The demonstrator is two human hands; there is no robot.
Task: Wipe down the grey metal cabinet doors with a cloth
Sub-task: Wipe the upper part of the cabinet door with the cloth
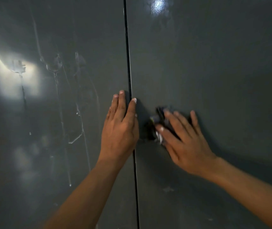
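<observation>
In the head view, my left hand [120,128] lies flat on the left door [33,162], fingers straight, one fingertip crossing the seam [127,47]. I judge it braces the doors so they do not give under pressure. My right hand [186,142], blurred, has its fingers spread and fairly straight, pressing the dark cloth [160,116] onto the right door [231,80] just beside the seam. Pale drip streaks [80,121] mark the left door, so it likely needs wiping yet. The cabinet is closed, so I cannot see its contents.
</observation>
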